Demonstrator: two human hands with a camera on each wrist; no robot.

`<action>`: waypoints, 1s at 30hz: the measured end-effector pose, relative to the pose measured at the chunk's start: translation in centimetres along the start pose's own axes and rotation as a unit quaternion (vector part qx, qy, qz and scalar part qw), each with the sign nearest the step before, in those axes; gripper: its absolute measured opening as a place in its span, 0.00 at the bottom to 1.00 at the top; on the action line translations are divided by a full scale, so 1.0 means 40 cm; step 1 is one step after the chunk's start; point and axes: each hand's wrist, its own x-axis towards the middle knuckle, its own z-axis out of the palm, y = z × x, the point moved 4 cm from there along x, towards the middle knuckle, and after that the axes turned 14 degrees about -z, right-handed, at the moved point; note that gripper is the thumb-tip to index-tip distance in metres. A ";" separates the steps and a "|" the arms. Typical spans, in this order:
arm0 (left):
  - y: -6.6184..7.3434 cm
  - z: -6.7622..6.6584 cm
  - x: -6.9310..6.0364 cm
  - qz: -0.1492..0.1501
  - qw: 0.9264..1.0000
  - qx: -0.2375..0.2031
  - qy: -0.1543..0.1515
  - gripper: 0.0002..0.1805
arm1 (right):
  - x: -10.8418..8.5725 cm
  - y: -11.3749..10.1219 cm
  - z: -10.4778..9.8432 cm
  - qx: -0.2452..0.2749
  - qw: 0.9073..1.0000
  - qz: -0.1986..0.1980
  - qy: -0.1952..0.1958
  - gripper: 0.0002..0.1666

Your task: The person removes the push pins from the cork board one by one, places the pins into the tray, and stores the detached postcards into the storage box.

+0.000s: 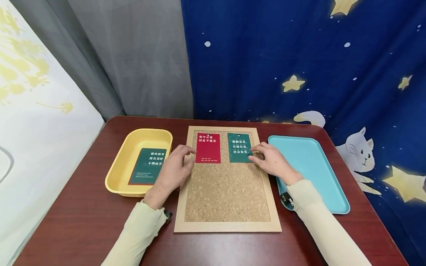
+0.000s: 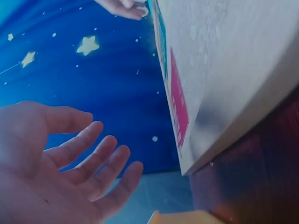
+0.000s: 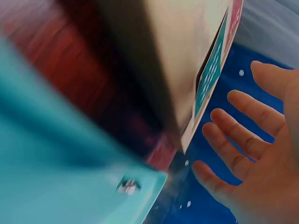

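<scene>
A red card (image 1: 208, 151) and a green card (image 1: 239, 149), both printed with white characters, lie side by side on the upper part of a wood-framed cork board (image 1: 227, 194). Each has a small pale dot at its top edge, perhaps a pin. My left hand (image 1: 176, 166) hovers by the red card's left side, fingers loosely bent. Beside the green card's right edge is my right hand (image 1: 271, 160). In the wrist views, the left palm (image 2: 42, 172) and right palm (image 3: 266, 172) hold nothing, their fingers relaxed and spread.
Left of the board stands a yellow basket (image 1: 114, 177) holding another green card (image 1: 148, 168), with a red edge showing under it. On the right lies a light blue tray (image 1: 313, 162); a small shiny object (image 3: 128, 186) shows on it. Curtains hang behind the dark red table (image 1: 83, 221).
</scene>
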 end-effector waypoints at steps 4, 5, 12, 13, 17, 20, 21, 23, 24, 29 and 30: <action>-0.005 0.024 0.016 -0.008 1.000 0.013 -0.021 0.16 | 0.035 -0.024 0.015 0.031 1.000 0.003 -0.002 0.23; -0.007 0.028 0.018 -0.012 0.999 0.019 -0.023 0.16 | 0.045 -0.030 0.020 0.038 0.999 0.002 -0.001 0.23; -0.023 0.044 0.028 -0.024 0.998 0.046 -0.034 0.18 | 0.109 -0.061 0.045 0.080 0.997 -0.015 0.016 0.20; -0.023 0.048 0.031 -0.024 0.998 0.050 -0.037 0.19 | 0.117 -0.064 0.048 0.084 0.996 -0.018 0.017 0.19; -0.026 0.066 0.041 -0.019 0.996 0.072 -0.055 0.24 | 0.144 -0.076 0.064 0.106 0.994 -0.024 0.020 0.17; -0.030 0.079 0.047 -0.024 0.992 0.091 -0.080 0.29 | 0.159 -0.082 0.079 0.120 0.992 -0.026 0.021 0.17; -0.032 0.082 0.049 -0.028 0.991 0.096 -0.091 0.30 | 0.163 -0.084 0.084 0.121 0.992 -0.027 0.021 0.17; -0.035 0.088 0.051 -0.034 0.987 0.107 -0.111 0.32 | 0.171 -0.087 0.094 0.128 0.991 -0.030 0.021 0.17; -0.036 0.089 0.053 -0.034 0.986 0.112 -0.118 0.33 | 0.175 -0.088 0.097 0.130 0.991 -0.032 0.021 0.17; -0.040 0.092 0.062 -0.029 0.982 0.139 -0.126 0.33 | 0.189 -0.092 0.105 0.138 0.989 -0.037 0.027 0.15; -0.040 0.092 0.065 -0.027 0.981 0.144 -0.124 0.33 | 0.192 -0.093 0.105 0.138 0.989 -0.037 0.028 0.15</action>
